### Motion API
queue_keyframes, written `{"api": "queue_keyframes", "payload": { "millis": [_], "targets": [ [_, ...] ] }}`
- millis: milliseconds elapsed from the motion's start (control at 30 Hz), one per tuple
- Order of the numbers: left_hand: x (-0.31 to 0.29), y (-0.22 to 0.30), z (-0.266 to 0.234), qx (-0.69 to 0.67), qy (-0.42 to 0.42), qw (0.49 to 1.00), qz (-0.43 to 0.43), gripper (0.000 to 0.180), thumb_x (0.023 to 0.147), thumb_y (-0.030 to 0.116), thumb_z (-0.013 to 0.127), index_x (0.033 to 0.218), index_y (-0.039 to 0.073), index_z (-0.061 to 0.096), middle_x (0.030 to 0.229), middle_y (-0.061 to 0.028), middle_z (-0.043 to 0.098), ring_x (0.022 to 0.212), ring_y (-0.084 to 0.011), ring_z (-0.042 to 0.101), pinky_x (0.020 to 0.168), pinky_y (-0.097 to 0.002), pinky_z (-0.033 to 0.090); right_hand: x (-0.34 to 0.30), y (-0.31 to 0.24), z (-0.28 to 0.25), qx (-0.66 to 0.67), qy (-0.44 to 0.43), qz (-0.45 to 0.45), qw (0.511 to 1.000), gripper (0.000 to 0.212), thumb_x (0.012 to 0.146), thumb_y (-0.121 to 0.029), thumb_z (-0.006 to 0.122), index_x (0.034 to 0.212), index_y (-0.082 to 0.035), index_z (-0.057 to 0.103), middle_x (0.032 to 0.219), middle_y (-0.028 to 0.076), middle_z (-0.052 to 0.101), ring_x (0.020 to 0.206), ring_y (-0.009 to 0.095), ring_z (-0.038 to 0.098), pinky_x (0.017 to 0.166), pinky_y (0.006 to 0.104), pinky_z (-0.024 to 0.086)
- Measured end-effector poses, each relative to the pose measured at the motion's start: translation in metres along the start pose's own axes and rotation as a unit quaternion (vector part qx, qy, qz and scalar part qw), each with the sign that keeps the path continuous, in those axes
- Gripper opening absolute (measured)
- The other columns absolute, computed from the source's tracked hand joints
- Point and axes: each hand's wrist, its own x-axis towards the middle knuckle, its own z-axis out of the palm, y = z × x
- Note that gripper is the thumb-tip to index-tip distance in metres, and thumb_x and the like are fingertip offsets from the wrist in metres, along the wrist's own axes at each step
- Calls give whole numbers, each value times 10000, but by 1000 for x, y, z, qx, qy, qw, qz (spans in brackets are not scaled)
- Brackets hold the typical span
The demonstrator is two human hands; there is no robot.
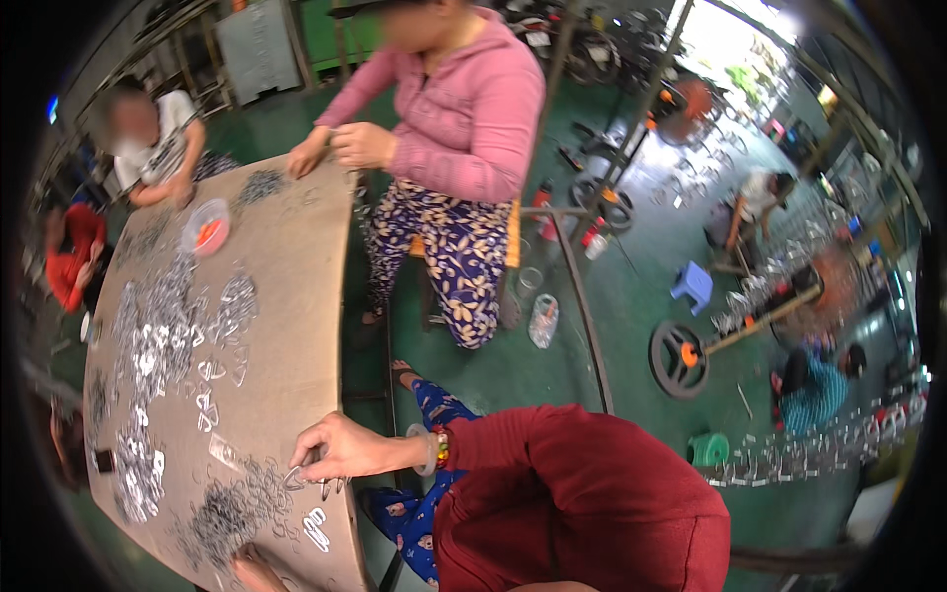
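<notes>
My right hand [345, 452], in a dark red sleeve with bracelets at the wrist, is over the near right edge of the table. Its fingers are closed on a small bent metal wire piece [294, 479], with more metal bits showing under the fingers. At the lower edge of the view, my left hand [256, 569] rests by a pile of small dark wire pieces [227, 513]; its fingers are partly cut off, so their grip is unclear. Several shiny flat metal loops [316, 530] lie together to the right of that pile.
Shiny metal parts [163, 345] cover the left of the brown tabletop [296, 345]. A clear bowl [206, 229] holds orange pieces. A person in pink [464, 109] works across the table; others sit farther left. A metal frame bar [582, 306] stands to the right.
</notes>
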Motion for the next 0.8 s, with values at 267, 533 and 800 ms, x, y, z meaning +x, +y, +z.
{"api": "queue_keyframes", "payload": {
  "millis": [267, 533, 800],
  "targets": [
    [30, 36, -12, -30, 23, 999, 9, 159, 836, 74, 584, 911, -64, 610, 905, -143, 624, 840, -227, 586, 724, -352, 481, -20, -11, -11, -4, 70, -48, 996, 153, 744, -50, 675, 860, 47, 656, 695, 72, 656, 574, 73, 589, 495, 215, 463],
    [23, 106, -56, -317, 44, 947, 0, 190, 849, 85, 582, 951, -77, 589, 904, -123, 621, 811, -216, 583, 705, -345, 488, -24, -11, -13, 30, 70, -2, 997, 164, 756, -8, 638, 884, 95, 634, 640, 90, 631, 511, 103, 583, 469, 230, 460],
    [-58, 232, -75, -565, -62, 819, 83, 183, 872, 101, 569, 948, -65, 580, 911, -90, 605, 838, -199, 573, 727, -332, 483, -35, 5, -14, -57, 95, -1, 994, 152, 758, -13, 640, 893, 56, 650, 681, 104, 653, 565, 121, 604, 510, 253, 478]
  ]
}}
